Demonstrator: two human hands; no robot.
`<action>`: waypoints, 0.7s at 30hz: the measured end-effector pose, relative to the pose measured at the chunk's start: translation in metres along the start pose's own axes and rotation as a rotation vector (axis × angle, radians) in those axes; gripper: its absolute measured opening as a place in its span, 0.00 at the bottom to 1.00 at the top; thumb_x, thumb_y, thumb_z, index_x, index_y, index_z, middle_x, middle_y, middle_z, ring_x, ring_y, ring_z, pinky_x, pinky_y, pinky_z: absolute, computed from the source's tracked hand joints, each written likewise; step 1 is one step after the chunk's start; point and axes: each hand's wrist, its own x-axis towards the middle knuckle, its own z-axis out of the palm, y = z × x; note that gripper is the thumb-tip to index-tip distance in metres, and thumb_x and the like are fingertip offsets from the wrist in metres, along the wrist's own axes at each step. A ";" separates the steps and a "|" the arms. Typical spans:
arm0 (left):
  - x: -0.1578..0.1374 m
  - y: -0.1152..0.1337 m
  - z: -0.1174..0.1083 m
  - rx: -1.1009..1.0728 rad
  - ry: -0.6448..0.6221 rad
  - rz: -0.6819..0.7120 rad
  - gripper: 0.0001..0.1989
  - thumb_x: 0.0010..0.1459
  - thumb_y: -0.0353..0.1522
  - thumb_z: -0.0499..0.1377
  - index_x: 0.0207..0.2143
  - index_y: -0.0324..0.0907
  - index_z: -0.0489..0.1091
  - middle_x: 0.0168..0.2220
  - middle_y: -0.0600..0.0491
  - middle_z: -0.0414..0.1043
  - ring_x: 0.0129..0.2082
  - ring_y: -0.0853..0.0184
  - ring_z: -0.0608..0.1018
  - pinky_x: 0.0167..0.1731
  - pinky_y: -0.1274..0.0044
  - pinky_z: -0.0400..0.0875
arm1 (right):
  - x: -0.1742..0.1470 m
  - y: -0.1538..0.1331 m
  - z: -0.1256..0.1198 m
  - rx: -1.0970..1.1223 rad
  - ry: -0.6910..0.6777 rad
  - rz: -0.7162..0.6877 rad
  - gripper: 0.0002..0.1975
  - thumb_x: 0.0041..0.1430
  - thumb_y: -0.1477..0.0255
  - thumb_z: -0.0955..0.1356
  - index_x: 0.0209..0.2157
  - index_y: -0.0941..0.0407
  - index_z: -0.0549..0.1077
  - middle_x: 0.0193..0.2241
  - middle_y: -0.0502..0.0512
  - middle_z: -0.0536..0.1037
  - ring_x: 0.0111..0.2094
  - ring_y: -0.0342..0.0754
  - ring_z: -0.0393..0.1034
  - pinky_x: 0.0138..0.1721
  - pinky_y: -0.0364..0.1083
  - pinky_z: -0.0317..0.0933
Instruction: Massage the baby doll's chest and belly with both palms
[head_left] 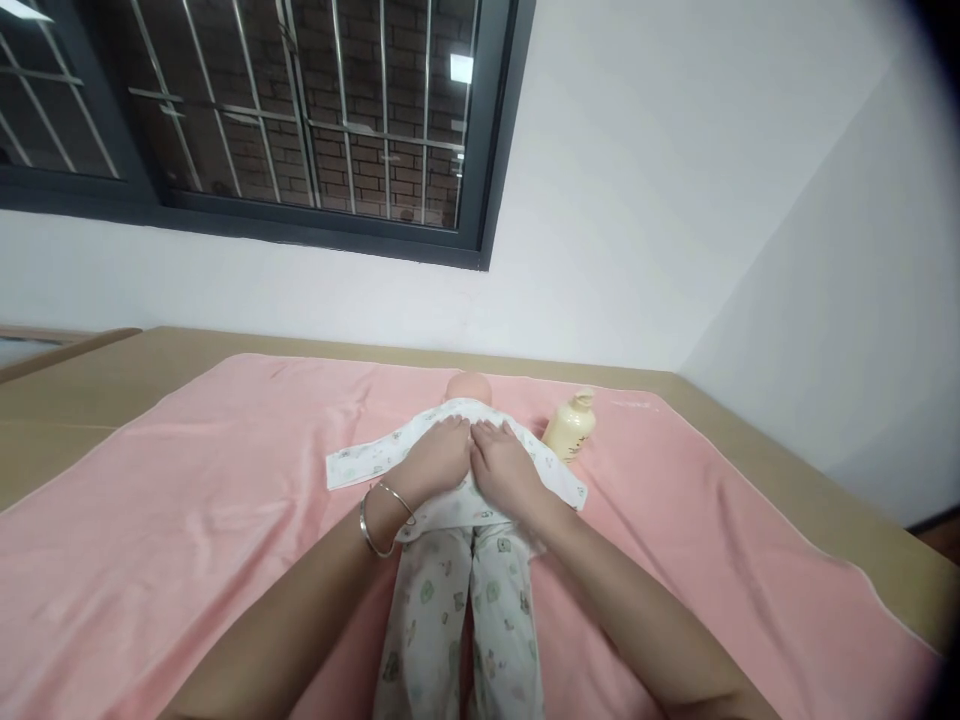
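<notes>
A white long-sleeved baby top with a small print lies spread on the pink cloth, on a figure like a doll. Beyond its collar shows a smooth, round doll head. My left hand and my right hand meet at the middle of the chest. Both have bent fingers closed on the top's front; the fingertips and any fastener under them are hidden. Matching printed trousers stretch from the top's hem toward me, between my forearms. A silver bangle circles my left wrist.
A pale yellow pump bottle leans at the right, close to the sleeve. The wrinkled pink cloth covers most of a tan surface. A white wall and a barred, dark-framed window rise behind.
</notes>
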 end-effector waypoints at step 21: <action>0.025 -0.038 0.048 -0.058 0.146 -0.159 0.30 0.68 0.45 0.43 0.65 0.37 0.54 0.69 0.39 0.49 0.70 0.53 0.51 0.66 0.60 0.47 | 0.024 0.056 0.024 0.123 0.030 0.141 0.31 0.71 0.54 0.50 0.67 0.55 0.54 0.68 0.59 0.54 0.69 0.50 0.43 0.68 0.59 0.27</action>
